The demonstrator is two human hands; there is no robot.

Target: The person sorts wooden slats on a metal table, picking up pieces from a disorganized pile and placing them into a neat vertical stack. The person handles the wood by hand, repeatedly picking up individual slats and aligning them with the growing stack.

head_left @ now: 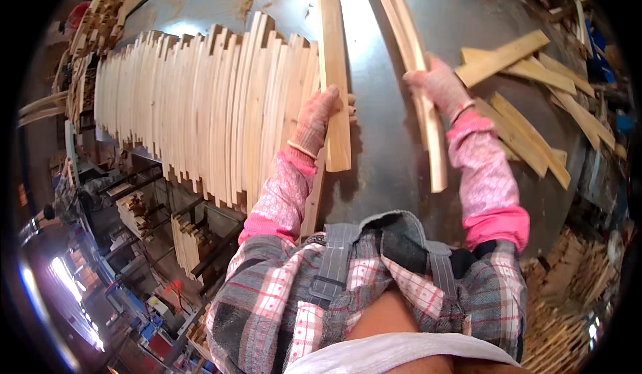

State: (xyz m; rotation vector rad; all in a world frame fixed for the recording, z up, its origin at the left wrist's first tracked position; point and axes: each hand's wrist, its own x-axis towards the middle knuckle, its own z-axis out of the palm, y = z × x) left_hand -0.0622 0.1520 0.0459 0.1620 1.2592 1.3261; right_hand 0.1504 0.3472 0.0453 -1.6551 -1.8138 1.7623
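Note:
My left hand (314,123), in a pale work glove, is closed round a wide wooden strip (333,59) near its lower end. This strip points away from me, beside a long row of upright-edged wooden strips (200,106) laid side by side on the metal table (374,153). To the right, my gloved right hand (438,87) grips a pair of narrow wooden strips (418,53) by their middle. They run lengthwise away from me, apart from the row. Some of the fingers of both hands are hidden behind the wood.
Several short boards (515,73) lie crossed in a loose pile on the table's right side. Stacked wood (190,240) sits on a rack below the left table edge. More scrap wood (562,307) is heaped at lower right, beyond the table edge.

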